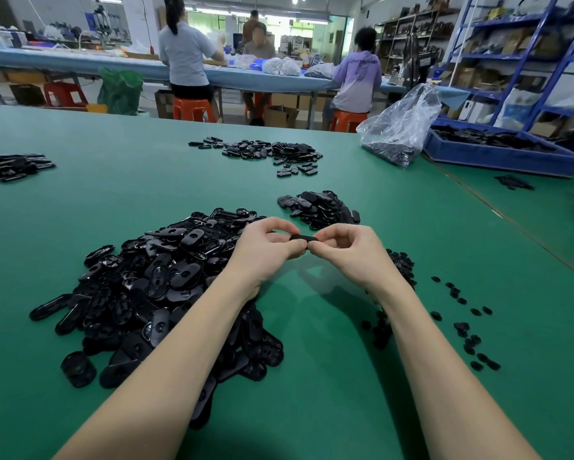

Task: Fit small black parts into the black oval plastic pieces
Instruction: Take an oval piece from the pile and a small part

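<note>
My left hand and my right hand meet above the green table, and both pinch one black oval plastic piece between their fingertips. Most of that piece is hidden by my fingers. A big heap of black oval pieces lies under and left of my left forearm. Small black parts are scattered right of my right forearm, with a denser clump just behind my right wrist.
A smaller pile of oval pieces lies just beyond my hands, and more piles sit farther back and at the far left. A clear plastic bag and a blue tray stand at the right. Several people sit at a far bench.
</note>
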{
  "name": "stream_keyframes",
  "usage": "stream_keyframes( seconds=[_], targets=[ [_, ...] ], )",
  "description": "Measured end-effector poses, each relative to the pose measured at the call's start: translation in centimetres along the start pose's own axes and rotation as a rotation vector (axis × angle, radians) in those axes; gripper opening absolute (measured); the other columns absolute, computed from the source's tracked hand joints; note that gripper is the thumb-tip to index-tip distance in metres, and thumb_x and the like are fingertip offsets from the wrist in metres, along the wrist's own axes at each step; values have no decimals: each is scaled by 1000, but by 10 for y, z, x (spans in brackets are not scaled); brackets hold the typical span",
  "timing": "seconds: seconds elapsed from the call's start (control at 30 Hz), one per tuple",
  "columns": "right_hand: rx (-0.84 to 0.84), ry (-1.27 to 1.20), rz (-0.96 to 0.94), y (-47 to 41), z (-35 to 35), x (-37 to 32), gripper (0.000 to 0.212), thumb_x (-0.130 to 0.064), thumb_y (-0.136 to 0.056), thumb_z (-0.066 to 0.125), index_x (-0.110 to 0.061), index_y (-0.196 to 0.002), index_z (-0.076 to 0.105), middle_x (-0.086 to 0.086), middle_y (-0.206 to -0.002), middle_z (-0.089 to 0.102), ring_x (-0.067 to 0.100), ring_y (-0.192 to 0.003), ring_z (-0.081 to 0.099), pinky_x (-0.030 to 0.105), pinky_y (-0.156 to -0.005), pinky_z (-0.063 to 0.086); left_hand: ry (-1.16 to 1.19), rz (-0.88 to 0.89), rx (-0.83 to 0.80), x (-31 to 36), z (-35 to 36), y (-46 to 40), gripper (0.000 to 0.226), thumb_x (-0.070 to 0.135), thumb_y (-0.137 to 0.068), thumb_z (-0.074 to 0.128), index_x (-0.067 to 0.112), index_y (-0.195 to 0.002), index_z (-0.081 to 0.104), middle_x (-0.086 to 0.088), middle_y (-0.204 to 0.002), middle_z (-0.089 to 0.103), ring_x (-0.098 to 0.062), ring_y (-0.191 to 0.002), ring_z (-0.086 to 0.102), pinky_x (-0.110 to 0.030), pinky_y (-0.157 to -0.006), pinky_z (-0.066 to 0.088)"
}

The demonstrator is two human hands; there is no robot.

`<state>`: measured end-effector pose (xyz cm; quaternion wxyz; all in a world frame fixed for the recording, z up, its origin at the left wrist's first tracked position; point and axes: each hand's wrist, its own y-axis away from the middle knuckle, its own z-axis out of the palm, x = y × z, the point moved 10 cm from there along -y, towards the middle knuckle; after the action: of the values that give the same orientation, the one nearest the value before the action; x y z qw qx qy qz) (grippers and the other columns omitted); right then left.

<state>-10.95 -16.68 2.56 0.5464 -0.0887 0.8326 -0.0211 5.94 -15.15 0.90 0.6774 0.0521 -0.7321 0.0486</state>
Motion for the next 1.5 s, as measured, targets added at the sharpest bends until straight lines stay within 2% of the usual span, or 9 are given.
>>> stream_keyframes(
  seconds=[0.17, 0.27, 0.43, 0.63, 0.73, 0.87, 1.0, 1.17, 1.5],
  targets=[
    [63, 267, -147, -4, -4, -13, 15, -33, -80, 81, -39, -91, 71, -20, -76, 71, 1, -52, 55, 25, -58, 49, 65, -21, 10, -5, 0, -1, 17, 4, -84, 76, 14, -96, 70, -3, -81, 78, -21, -79, 75, -45, -96, 57],
    [222, 434, -88, -15, -16, -8, 13, -41, -79, 76, -41, -91, 70, -24, -78, 70, 3, -74, 63, 28, -66, 46, -41, 18, 58, 0, -8, -5, 15, 16, -84, 76, 21, -97, 70, 1, -88, 78, -22, -89, 74, -46, -93, 58],
    [358, 621, -45, -57, -27, -10, 16, -36, -84, 72, -31, -99, 75, -12, -97, 75, 18, -97, 68, 26, -73, 45, -85, 49, 69, 4, -15, -9, 6, 15, -88, 69, 20, -90, 70, 6, -71, 75, -12, -73, 72, -44, -89, 60],
    [368, 824, -74, -105, -17, -28, 12, -24, -86, 69, -20, -94, 76, 1, -96, 74, 25, -81, 58, 27, -69, 38, -286, 131, 142, 17, -28, -11, 13, 14, -90, 61, 23, -88, 69, 1, -81, 75, -19, -79, 73, -42, -85, 60],
    [335, 879, -47, -116, -11, -25, 13, -23, -87, 70, -19, -97, 75, 3, -100, 72, 26, -82, 56, 28, -69, 39, -423, 229, 187, 29, -36, -9, 17, 11, -89, 57, 23, -88, 69, 6, -80, 73, -12, -72, 69, -30, -81, 57],
    [323, 866, -64, -109, -8, -23, 21, -26, -89, 69, -24, -110, 72, -1, -107, 71, 25, -97, 65, 28, -70, 40, -549, 297, 171, 36, -36, -5, 18, 5, -84, 57, 19, -91, 68, 8, -85, 71, -8, -71, 64, -8, -69, 47],
    [309, 763, -59, -82, -10, -18, 19, -31, -87, 69, -28, -106, 72, -6, -104, 71, 21, -98, 65, 27, -71, 43, -836, 371, 111, 37, -24, -4, 19, 15, -89, 63, 19, -107, 64, 3, -106, 68, -17, -102, 60, -31, -91, 50],
    [275, 666, -9, -40, -14, -6, 12, -35, -85, 66, -33, -94, 73, -14, -94, 71, 16, -91, 62, 27, -70, 42, -1309, 357, 2, 16, -6, -3, 41, 34, -97, 56, 19, -135, 56, 0, -140, 57, -22, -144, 32, -41, -114, 34],
    [280, 598, 110, -10, -49, 15, 12, -33, -86, 63, -33, -90, 74, -16, -87, 70, 19, -88, 62, 28, -71, 40, -1231, 440, 187, 32, -7, 9, 13, 32, -94, 61, 28, -105, 67, 7, -107, 68, -20, -114, 53, -32, -88, 37]
  ],
)
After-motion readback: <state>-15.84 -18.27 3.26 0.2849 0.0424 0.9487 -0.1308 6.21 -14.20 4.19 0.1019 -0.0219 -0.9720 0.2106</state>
